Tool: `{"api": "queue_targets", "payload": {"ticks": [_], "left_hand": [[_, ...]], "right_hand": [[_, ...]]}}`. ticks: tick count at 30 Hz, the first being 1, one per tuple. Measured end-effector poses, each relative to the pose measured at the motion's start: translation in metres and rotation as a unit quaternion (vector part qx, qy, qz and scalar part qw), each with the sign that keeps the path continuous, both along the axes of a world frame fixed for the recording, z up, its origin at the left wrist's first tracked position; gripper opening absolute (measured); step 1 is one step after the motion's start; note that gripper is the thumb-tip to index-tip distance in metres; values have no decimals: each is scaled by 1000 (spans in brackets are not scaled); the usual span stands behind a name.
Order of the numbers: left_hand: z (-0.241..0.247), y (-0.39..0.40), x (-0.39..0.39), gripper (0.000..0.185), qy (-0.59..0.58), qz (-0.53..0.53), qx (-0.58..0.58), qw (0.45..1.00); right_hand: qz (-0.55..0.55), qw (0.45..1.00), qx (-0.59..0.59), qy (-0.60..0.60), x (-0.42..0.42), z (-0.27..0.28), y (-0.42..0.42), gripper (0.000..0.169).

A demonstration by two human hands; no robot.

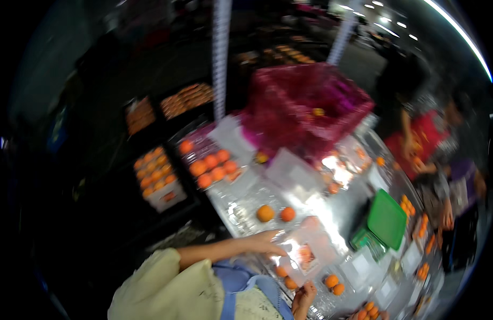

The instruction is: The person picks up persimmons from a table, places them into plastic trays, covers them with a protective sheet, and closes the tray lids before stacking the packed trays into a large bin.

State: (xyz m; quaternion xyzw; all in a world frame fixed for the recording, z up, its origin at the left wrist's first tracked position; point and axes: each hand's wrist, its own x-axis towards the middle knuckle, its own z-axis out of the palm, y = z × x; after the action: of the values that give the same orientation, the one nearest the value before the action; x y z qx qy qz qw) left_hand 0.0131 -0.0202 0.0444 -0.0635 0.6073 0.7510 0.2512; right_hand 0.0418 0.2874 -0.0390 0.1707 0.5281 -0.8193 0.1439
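Note:
My left hand (266, 243) grips the upper left edge of a clear plastic bag (324, 244) that bears a printed orange picture. At the bag's lower corner, the fingers of my right hand (305, 297) pinch its edge. Round orange fruits (281, 272) show under and beside the bag near my body. Two more, a larger orange fruit (265, 213) and a smaller one (287, 214), sit on the metal table (226, 204) just beyond my left hand. The view is blurred, and glare hides part of the bag.
A crate lined with dark red plastic (286, 120) stands at the table's far side. A green-lidded container (386, 220) is to the right. Trays of orange fruit (155, 172) lie at the left. Co-workers (414, 140) are at the right; another person's hand (384, 315) is at the bottom.

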Motion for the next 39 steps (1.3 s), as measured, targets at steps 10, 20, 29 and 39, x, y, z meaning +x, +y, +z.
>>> {"api": "queue_targets", "payload": {"ticks": [10,20,29,39], "left_hand": [[44,-100,52,110,195,53,446,872],[46,-215,152,72,182,506,120,834],[29,-314,246,75,-35,294,-386,874],[-153,-329,200,63,-93,174,-470,860]], "right_hand": [[42,991,-9,129,14,62,-127,41],[447,874,122,148,23,79,-308,24],[360,899,183,171,16,49,-314,18],[361,891,237,143,30,46,-325,17]]}}
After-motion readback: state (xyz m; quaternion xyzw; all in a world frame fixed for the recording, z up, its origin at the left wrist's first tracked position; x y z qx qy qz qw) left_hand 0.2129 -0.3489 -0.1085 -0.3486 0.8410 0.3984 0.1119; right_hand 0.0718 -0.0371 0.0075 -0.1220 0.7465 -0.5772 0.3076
